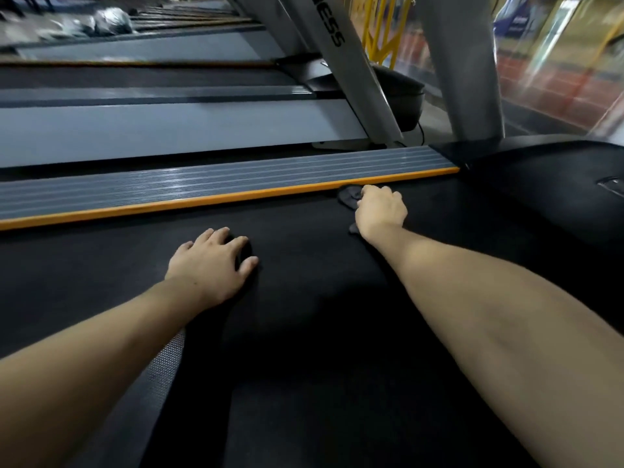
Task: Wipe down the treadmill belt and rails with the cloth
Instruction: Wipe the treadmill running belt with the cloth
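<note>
Looks like mid-wipe: right hand (pixel 381 209) has its fingers curled down over the dark cloth (pixel 349 195), pressing it on the black belt (pixel 304 332) right against the orange-edged side rail (pixel 236 182). Left hand (pixel 211 265) lies flat, fingers spread. Can't judge what's clean; grey rail probably still to do. No containers around

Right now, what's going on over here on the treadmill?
A person is leaning over the black treadmill belt with both arms stretched out. The right hand presses a dark cloth onto the belt right beside the orange strip that edges the grey ribbed side rail, near the front end. The left hand lies flat on the belt, palm down, empty, apparently bracing. Nothing is on the rail itself.
</note>
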The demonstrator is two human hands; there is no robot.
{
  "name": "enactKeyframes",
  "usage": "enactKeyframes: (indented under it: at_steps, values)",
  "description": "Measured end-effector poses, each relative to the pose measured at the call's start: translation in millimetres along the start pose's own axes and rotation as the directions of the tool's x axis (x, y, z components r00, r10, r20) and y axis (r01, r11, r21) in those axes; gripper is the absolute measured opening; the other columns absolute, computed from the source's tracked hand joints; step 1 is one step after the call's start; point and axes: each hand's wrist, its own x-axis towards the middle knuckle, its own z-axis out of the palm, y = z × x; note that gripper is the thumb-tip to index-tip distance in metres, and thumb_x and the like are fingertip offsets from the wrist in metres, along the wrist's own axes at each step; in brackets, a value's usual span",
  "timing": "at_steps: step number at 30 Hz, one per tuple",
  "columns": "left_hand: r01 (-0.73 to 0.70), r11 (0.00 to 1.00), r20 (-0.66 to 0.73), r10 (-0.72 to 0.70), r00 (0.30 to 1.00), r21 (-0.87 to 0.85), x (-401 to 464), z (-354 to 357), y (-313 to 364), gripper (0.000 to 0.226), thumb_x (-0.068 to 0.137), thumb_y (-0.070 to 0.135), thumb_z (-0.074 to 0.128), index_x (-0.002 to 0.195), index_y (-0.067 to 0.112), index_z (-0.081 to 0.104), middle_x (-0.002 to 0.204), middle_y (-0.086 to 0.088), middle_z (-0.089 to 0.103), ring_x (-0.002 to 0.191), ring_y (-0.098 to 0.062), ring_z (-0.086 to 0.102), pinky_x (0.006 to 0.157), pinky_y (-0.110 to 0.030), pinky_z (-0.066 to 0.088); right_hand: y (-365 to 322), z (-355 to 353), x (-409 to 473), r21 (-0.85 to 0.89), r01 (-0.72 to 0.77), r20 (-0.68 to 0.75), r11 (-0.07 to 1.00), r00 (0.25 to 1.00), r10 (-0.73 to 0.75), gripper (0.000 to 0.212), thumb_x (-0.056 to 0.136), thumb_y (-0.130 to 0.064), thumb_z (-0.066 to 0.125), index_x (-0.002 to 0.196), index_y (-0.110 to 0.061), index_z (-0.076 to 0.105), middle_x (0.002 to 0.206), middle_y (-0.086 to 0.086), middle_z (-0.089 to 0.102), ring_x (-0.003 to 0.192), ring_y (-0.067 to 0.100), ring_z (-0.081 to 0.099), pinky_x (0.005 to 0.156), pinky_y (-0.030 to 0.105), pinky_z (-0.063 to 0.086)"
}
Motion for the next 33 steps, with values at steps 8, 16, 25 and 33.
enactKeyframes:
  at_steps: [8, 16, 25, 33]
  values:
    - [0.084, 0.992, -0.018, -0.086, 0.996, -0.09, -5, 0, -27, 0.051, 0.098, 0.062, 0.036, 0.144, 0.041, 0.046, 0.154, 0.006, 0.041, 0.144, -0.019, 0.035, 0.109, -0.045, 0.038, -68, 16, -30, 0.06, 0.079, -0.046, 0.995, 0.996, -0.077, 0.032, 0.079, -0.032, 0.069, 0.109, -0.022, 0.07, 0.11, 0.006, 0.066, 0.106, 0.03, 0.061, 0.082, 0.034, 0.051]
    - [0.171, 0.982, 0.069, -0.166, 0.984, -0.083, -15, -3, -65, 0.062, 0.093, 0.075, 0.035, 0.148, 0.046, 0.04, 0.16, 0.008, 0.034, 0.147, -0.021, 0.033, 0.11, -0.048, 0.04, -93, 20, -61, 0.038, 0.491, -0.042, 0.87, 0.871, -0.49, 0.027, 0.095, -0.041, 0.054, 0.12, -0.035, 0.061, 0.115, 0.004, 0.053, 0.113, 0.028, 0.051, 0.082, 0.041, 0.05]
    - [0.102, 0.993, 0.043, -0.099, 0.994, -0.061, -15, 14, -72, 0.065, 0.095, 0.073, 0.025, 0.151, 0.042, 0.033, 0.158, 0.005, 0.033, 0.15, -0.021, 0.025, 0.117, -0.045, 0.033, -46, 28, -22, 0.033, -0.082, -0.202, 0.996, 0.975, 0.087, 0.022, 0.087, -0.027, 0.059, 0.106, -0.028, 0.069, 0.11, 0.014, 0.063, 0.103, 0.036, 0.057, 0.087, 0.041, 0.044]
    - [0.14, 0.985, 0.036, -0.137, 0.99, -0.1, -26, 4, -86, 0.057, 0.092, 0.075, 0.038, 0.141, 0.048, 0.046, 0.159, 0.009, 0.036, 0.148, -0.022, 0.031, 0.113, -0.046, 0.037, -176, 39, -103, 0.133, 0.485, -0.048, 0.864, 0.874, -0.483, 0.024, 0.094, -0.035, 0.056, 0.117, -0.034, 0.065, 0.107, 0.008, 0.055, 0.105, 0.031, 0.05, 0.085, 0.04, 0.044]
